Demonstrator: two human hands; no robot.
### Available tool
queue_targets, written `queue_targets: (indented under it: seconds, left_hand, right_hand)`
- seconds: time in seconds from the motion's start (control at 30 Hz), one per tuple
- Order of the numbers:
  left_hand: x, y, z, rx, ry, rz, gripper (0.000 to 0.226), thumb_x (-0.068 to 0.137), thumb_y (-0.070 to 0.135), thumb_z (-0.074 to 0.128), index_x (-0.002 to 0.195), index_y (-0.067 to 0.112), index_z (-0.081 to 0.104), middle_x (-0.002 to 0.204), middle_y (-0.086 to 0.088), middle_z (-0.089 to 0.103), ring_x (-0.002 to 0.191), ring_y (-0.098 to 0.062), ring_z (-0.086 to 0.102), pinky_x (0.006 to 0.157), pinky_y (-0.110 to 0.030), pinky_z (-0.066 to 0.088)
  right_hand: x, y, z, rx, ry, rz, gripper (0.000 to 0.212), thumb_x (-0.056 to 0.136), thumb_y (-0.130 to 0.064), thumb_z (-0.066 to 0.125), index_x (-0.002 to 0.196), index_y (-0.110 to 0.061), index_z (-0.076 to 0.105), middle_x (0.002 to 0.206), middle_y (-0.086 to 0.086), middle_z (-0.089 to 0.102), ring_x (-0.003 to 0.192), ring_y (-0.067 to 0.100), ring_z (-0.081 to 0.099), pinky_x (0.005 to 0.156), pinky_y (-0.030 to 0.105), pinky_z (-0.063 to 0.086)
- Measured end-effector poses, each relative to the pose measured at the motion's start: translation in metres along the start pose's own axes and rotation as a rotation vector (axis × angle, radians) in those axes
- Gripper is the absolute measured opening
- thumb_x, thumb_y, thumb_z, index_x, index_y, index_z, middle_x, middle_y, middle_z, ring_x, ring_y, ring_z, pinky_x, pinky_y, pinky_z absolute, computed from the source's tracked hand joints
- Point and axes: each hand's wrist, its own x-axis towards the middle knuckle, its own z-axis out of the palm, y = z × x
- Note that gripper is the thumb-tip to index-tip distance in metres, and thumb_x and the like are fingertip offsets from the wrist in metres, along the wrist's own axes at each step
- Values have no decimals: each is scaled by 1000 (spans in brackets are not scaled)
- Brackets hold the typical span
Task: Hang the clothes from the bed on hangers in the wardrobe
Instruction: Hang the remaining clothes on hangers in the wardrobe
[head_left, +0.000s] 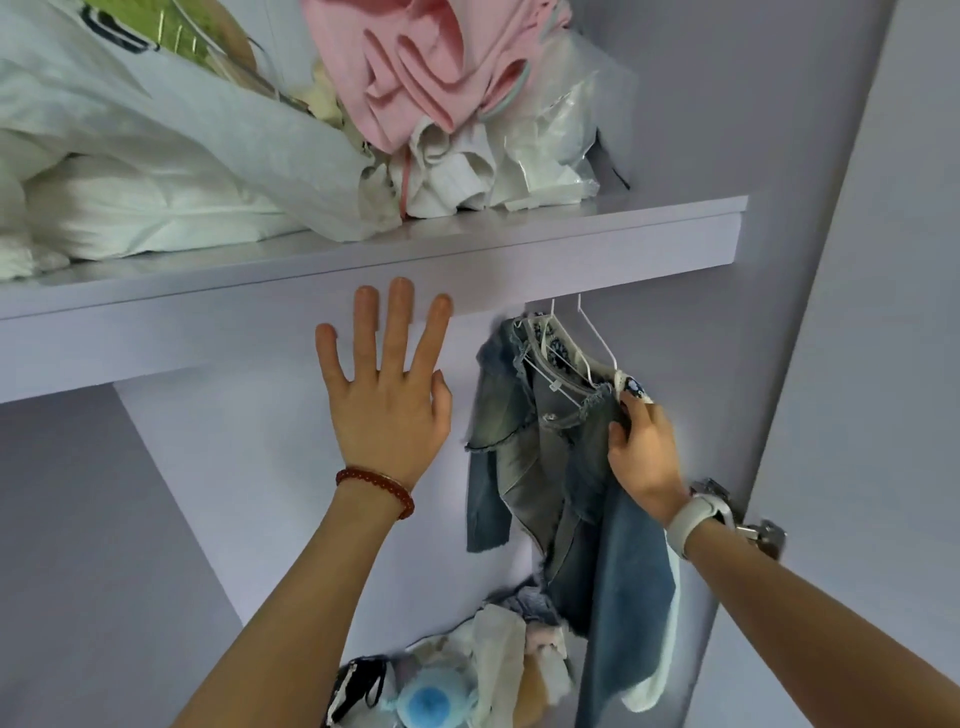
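A faded blue denim jacket (524, 457) hangs on a white wire hanger (597, 343) under the wardrobe shelf (519, 249), at centre right. A second white hanger with a patterned garment hangs just behind it. My right hand (641, 447), with a white watch on the wrist, pinches the jacket's right shoulder near the hanger's end. My left hand (387, 384), with a red bead bracelet on the wrist, is raised with its fingers spread straight, fingertips at the shelf's front edge, holding nothing. The rail is hidden behind the shelf.
The shelf carries white bedding (130, 208), a pink garment (415, 67) and plastic bags (561, 135). A heap of small clothes and a blue plush toy (431, 701) lies at the wardrobe's bottom. The wardrobe door with its metal hinge (758, 530) stands at the right.
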Motion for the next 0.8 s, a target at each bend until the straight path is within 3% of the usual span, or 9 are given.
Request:
queue_targets:
  seconds: [0.2,0.37,0.5,0.6,0.7,0.8]
  left_hand:
    - [-9,16,-41,-274,-161,-113,61,81,34,48,140,19,36,148,-16,29,137,-37,17,107,-61,3]
    - [-104,49,-86,-537,-422,-92,56,82,37,36,132,14,47,141,-17,42,132,-37,34,102,-65,16]
    - [-197,85,-139,-739,-721,-67,48,82,29,46,125,10,55,134,-16,50,125,-35,45,98,-62,29]
    - [-253,114,-187,-866,-981,-15,44,83,16,58,126,7,54,134,-18,49,126,-35,42,100,-60,31]
    - [-294,150,-240,-952,-1192,155,46,88,18,52,132,10,46,141,-13,42,133,-31,33,106,-54,25]
    - [-320,189,-299,-1048,-1273,355,46,91,21,46,136,13,41,146,-9,35,136,-25,27,109,-46,20]
  right_hand:
    - [-86,6,-43,-254,124,-216,49,83,-26,34,120,-3,56,118,19,59,108,42,54,87,53,46]
    - [-201,20,-73,-424,85,-160,48,86,-28,31,125,-10,54,124,16,58,116,39,52,96,56,37]
    - [-313,41,-91,-388,19,65,49,88,-30,29,125,-10,54,127,16,56,119,39,49,98,56,35]
    - [-407,56,-106,-358,-13,292,52,86,-32,30,126,-8,54,128,17,55,120,39,48,98,54,37]
    - [-502,75,-130,-368,-9,571,51,87,-28,33,132,-10,46,137,13,46,129,33,38,105,44,30]
    - [-597,83,-157,-350,57,829,43,92,-17,42,134,-10,42,141,10,42,130,29,34,105,39,28]
